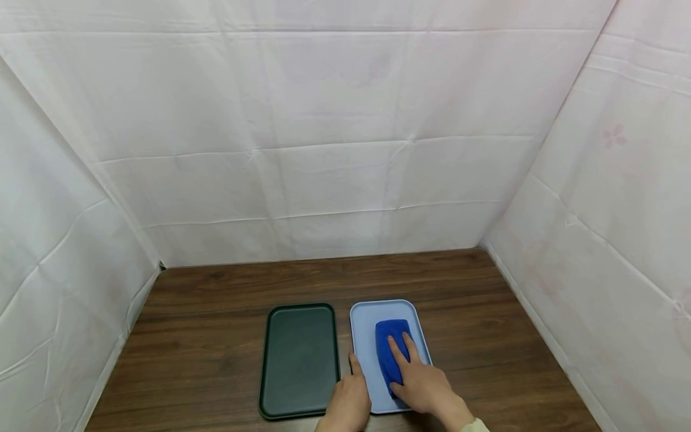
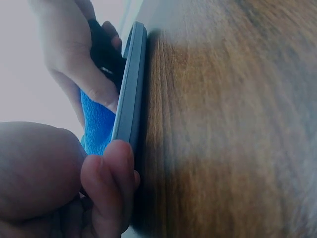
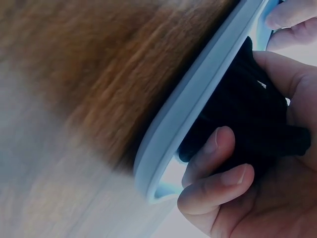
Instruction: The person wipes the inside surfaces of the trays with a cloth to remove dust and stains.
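A folded blue cloth lies on the light blue tray. My right hand is over the cloth, its fingers spread across the top and its thumb at the near left edge. The right wrist view shows a dark bundle between the thumb and the curled fingers; what it is, I cannot tell. At the near left side of the same tray, my left hand holds the rim, one finger pointing forward along it. The left wrist view has its fingertips right at the tray's outer edge.
A dark green tray lies flat just left of the light blue one, close to my left hand. Both trays are on a brown wood-grain table. White cloth sheets hang at the back and both sides.
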Action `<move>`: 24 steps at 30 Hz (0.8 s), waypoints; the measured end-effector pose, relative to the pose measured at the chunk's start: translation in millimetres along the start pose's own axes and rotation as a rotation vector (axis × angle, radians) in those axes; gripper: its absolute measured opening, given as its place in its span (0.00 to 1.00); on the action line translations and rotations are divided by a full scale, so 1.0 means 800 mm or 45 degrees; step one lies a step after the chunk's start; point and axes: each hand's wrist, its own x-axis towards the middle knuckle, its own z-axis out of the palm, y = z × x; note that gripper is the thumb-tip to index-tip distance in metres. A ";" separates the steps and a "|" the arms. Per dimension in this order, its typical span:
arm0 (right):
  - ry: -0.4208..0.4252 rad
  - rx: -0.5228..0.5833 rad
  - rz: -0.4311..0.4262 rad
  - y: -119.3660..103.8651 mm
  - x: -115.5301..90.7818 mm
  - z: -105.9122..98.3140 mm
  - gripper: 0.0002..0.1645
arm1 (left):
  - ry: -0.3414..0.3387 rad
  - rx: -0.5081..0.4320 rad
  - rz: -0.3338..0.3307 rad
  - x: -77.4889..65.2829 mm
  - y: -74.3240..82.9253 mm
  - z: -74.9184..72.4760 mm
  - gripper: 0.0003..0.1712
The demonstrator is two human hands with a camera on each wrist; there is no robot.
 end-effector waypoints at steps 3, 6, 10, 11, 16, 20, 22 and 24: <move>0.017 -0.002 -0.013 -0.004 0.004 -0.001 0.55 | -0.011 0.005 -0.011 0.001 0.000 0.000 0.43; 0.017 0.003 -0.015 -0.007 0.008 -0.001 0.55 | -0.028 0.003 -0.024 0.002 0.001 -0.001 0.43; 0.013 0.013 -0.022 -0.010 0.014 -0.001 0.55 | -0.051 0.004 -0.035 0.003 0.001 -0.002 0.43; 0.015 0.013 -0.025 -0.011 0.016 0.000 0.55 | -0.055 0.007 -0.036 0.003 0.001 -0.002 0.43; 0.009 0.023 -0.033 -0.016 0.023 0.000 0.55 | -0.065 0.015 -0.028 0.003 0.001 -0.003 0.43; -0.001 0.031 -0.038 -0.021 0.029 -0.001 0.55 | -0.052 0.021 -0.016 0.003 0.001 -0.003 0.44; -0.003 0.042 -0.046 -0.023 0.031 -0.002 0.55 | -0.043 0.023 -0.015 0.003 0.001 -0.003 0.44; -0.008 0.045 -0.046 -0.025 0.034 -0.002 0.55 | -0.038 0.020 -0.015 0.003 0.002 -0.003 0.44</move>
